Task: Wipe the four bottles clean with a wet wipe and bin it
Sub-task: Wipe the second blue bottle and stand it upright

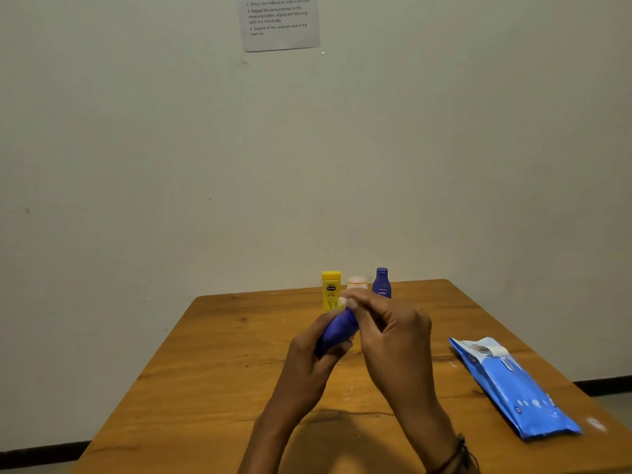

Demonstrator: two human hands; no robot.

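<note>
Fingers [337, 347] of your left hand [307, 357] are clasping the smooth blue plastic bottle [337, 331]; right fingers [349, 302] are pinching a wipe at its likely slippery top.

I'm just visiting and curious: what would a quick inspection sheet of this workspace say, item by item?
Surface: wooden table, pushed against a pale wall, a few small marks.
Job's things: yellow bottle, small pale jar and dark blue bottle stand upright in a row at the far edge; a fourth blue bottle is held tilted above the table; something pale, probably the wipe, sits at its top end.
Clutter: blue wet-wipe pack lying flat at the right, flap lifted.
Hands: left hand grips the blue bottle; right hand pinches the pale thing at its top.
Cables: nothing seen.
Surroundings: instruction sheet on the wall; no bin in view.
</note>
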